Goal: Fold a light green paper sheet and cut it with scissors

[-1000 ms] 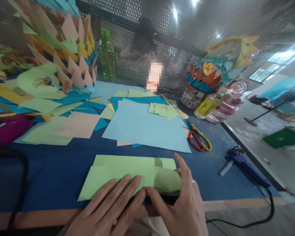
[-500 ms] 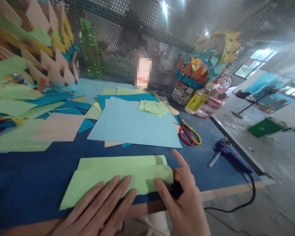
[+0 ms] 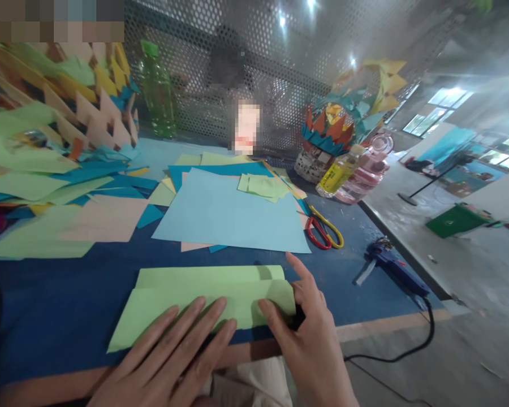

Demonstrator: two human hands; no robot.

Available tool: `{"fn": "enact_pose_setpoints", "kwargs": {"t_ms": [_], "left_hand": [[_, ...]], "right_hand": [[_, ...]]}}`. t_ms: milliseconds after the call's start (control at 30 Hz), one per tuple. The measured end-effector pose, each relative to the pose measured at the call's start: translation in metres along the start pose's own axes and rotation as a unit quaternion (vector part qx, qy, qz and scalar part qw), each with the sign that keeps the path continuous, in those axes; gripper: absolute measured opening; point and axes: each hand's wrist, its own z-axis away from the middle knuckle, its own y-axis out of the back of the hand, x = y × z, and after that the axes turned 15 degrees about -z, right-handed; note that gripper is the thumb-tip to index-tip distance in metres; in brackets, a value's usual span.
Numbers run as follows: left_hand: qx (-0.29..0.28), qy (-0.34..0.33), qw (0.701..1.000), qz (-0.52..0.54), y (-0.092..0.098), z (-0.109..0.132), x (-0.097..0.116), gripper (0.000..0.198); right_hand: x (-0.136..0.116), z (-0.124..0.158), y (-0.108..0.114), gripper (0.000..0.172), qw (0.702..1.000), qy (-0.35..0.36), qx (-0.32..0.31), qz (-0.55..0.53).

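A light green sheet of paper [image 3: 186,288], folded over lengthwise, lies near the front edge of the blue table [image 3: 68,305]. My left hand [image 3: 173,356] rests flat on the folded flap with its fingers stretched out. My right hand [image 3: 309,339] is at the sheet's right end, with the index finger pressing on the flap's corner and the thumb raised beside it.
A large light blue sheet [image 3: 233,215] lies just behind on other coloured sheets. Red and yellow scissors [image 3: 322,229] and a blue glue gun [image 3: 394,268] with a black cord lie to the right. Paper scraps [image 3: 51,169], a green bottle [image 3: 156,90], paper crafts [image 3: 335,127] stand farther back.
The folded flap's raised right end has been pressed flatter. My right hand has slid a little along that end; the left hand stays flat on the sheet. The view has shifted slightly.
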Motion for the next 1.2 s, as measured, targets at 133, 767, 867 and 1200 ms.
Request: {"fn": "enact_pose_setpoints", "kwargs": {"t_ms": [133,767,867,1200], "left_hand": [[-0.007,0.006,1.0,0.003,-0.001,-0.001,0.002,0.068],[-0.013,0.019,1.0,0.004,0.0,-0.001,0.005,0.068],[-0.015,0.021,1.0,0.007,0.0,-0.001,0.006,0.061],[-0.01,0.057,0.998,0.028,-0.001,-0.001,0.013,0.053]], "right_hand": [[0.0,0.0,0.0,0.068,1.0,-0.004,-0.008,0.012],[-0.004,0.0,0.002,0.065,0.997,0.036,-0.054,0.045],[-0.008,-0.001,0.0,0.061,0.994,0.074,-0.047,0.062],[0.002,0.003,0.005,0.071,0.996,0.049,-0.032,0.074]]}}
